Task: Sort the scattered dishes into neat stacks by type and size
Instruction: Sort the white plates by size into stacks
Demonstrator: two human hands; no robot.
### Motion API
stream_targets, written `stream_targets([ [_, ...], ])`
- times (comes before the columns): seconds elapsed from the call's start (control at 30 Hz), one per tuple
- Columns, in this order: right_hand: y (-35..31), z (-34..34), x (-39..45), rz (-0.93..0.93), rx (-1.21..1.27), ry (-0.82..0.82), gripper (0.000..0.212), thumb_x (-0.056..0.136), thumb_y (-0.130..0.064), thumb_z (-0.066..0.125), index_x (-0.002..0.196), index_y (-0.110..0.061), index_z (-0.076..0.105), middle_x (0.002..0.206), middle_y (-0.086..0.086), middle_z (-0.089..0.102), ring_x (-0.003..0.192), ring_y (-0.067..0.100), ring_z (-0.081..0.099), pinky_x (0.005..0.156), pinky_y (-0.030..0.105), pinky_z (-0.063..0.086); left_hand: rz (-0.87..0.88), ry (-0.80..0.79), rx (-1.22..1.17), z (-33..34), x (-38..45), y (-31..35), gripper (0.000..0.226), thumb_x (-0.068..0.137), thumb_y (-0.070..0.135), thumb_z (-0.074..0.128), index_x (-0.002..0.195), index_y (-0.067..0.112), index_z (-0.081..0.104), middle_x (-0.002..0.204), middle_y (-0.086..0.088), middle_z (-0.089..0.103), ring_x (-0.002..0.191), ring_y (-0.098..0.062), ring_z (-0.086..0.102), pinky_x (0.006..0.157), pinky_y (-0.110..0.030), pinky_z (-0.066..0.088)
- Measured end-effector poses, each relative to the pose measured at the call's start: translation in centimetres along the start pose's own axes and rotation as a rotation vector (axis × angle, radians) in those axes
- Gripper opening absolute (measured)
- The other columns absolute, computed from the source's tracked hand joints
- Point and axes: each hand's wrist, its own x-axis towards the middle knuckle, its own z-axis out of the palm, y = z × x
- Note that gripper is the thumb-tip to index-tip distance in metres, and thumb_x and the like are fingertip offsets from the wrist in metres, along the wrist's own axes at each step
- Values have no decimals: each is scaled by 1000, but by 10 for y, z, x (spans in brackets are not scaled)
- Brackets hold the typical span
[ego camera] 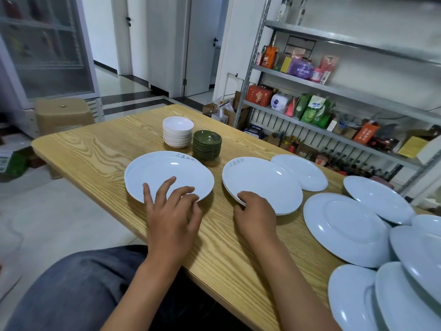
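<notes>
My left hand (pixel 171 211) rests spread on one lettered plate (pixel 167 173); my right hand (pixel 254 216) pinches another's rim (pixel 262 182); the lettering is unreadable.

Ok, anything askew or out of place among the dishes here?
Yes. On the right of the table, pale plates lie in a loose overlapping heap, and one large plate is upside down. The white bowls and green dishes are stacked neatly.

bare wood gap (pixel 216 187) between plate stacks; loose plates (pixel 381 235) crowd right.
</notes>
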Motion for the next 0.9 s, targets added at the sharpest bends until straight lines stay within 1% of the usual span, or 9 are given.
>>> stream_targets([
  [0.1, -2, -9, -1, -8, -39, -33, 27, 80, -4, 52, 99, -7, 71, 98, 9, 72, 96, 28, 62, 82, 39, 51, 94, 52, -131, 2, 2, 10, 21, 86, 19, 49, 84, 12, 69, 100, 3, 68, 121, -26, 50, 111, -58, 20],
  [0.3, -2, -23, -32, -30, -22, -117, 33, 73, -1, 52, 100, -4, 70, 101, 13, 71, 101, 29, 62, 88, 42, 50, 172, -38, -279, 10, 1, 22, 21, 88, 17, 51, 92, 8, 70, 105, 0, 66, 124, -24, 47, 100, -40, 40],
  [0.37, -1, -29, -52, -29, 1, -133, 40, 77, -3, 53, 110, -14, 72, 112, 1, 71, 111, 18, 60, 96, 31, 47, 190, -64, -285, 11, 0, 26, 21, 89, 18, 51, 94, 8, 69, 108, -1, 66, 123, -24, 47, 99, -36, 41],
  [0.43, -1, -35, -72, -27, 23, -125, 44, 78, -5, 53, 113, -24, 71, 117, -9, 69, 115, 10, 58, 98, 24, 44, 188, -99, -291, 11, -3, 29, 24, 90, 20, 48, 96, 8, 68, 111, -1, 65, 123, -23, 47, 99, -33, 40],
  [0.6, 1, -39, -105, 32, 52, -90, 41, 78, -12, 55, 113, -29, 71, 117, -15, 68, 113, 6, 58, 99, 25, 44, 220, -191, -269, 15, -10, 32, 28, 90, 24, 44, 98, 10, 68, 112, -1, 64, 119, -21, 49, 100, -25, 35],
  [0.7, 1, -42, -112, 29, 78, -106, 39, 80, -13, 55, 112, -27, 71, 116, -12, 69, 111, 9, 59, 97, 29, 47, 237, -227, -278, 17, -13, 35, 28, 91, 24, 44, 98, 11, 67, 113, -1, 64, 118, -21, 50, 102, -27, 35],
  [0.77, 3, -43, -112, 18, 117, -127, 37, 80, -12, 54, 112, -23, 70, 116, -9, 68, 108, 10, 60, 95, 31, 49, 239, -251, -286, 16, -13, 39, 28, 91, 23, 43, 99, 11, 67, 115, -1, 63, 118, -21, 50, 101, -34, 39],
  [0.83, 2, -47, -112, 58, 269, -130, 41, 83, -10, 54, 119, -25, 64, 124, -12, 62, 113, 5, 56, 100, 28, 47, 252, -268, -286, 16, -12, 43, 30, 90, 20, 42, 104, 11, 67, 119, -2, 62, 121, -24, 49, 101, -37, 39],
  [0.9, 3, -55, -110, 108, 391, -62, 43, 85, -10, 55, 124, -28, 59, 127, -19, 56, 112, -4, 48, 99, 18, 39, 262, -287, -293, 16, -10, 48, 36, 88, 15, 41, 114, 11, 65, 126, -2, 60, 126, -25, 45, 102, -37, 38],
])
